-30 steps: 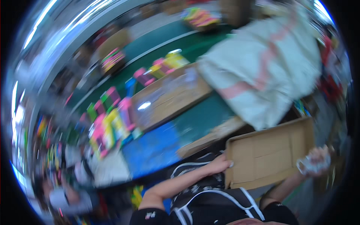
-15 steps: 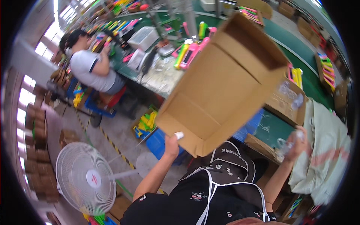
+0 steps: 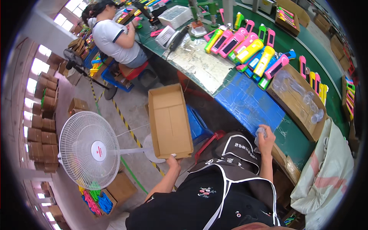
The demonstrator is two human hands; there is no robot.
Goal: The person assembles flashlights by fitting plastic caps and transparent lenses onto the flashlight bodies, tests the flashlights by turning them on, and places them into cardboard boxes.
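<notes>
My left hand (image 3: pixel 173 163) grips the near end of a shallow open cardboard box (image 3: pixel 170 122), held out over the floor beside the bench. Nothing shows inside the box. My right hand (image 3: pixel 265 138) is closed on a crumpled piece of clear plastic (image 3: pixel 261 135) at the bench's near edge. It is beside a blue plastic sheet (image 3: pixel 249 101) taped to the bench top. Beyond the sheet lies a pile of colourful flat plastic gadgets with dark panels (image 3: pixel 251 51). Another cardboard box (image 3: pixel 297 103), to the right, holds clear plastic cups.
A white standing fan (image 3: pixel 90 150) is at the left. Below it stands a box of coloured plastic parts (image 3: pixel 100 201). A co-worker (image 3: pixel 115 38) sits at the bench, far left. A blue stool (image 3: pixel 197 124) is under the bench edge; a whitish sack (image 3: pixel 326 172) hangs at right.
The cardboard box has swung down and left off the bench, uncovering the gadget pile and blue sheet. My right hand has moved left with the plastic. The view has shifted.
</notes>
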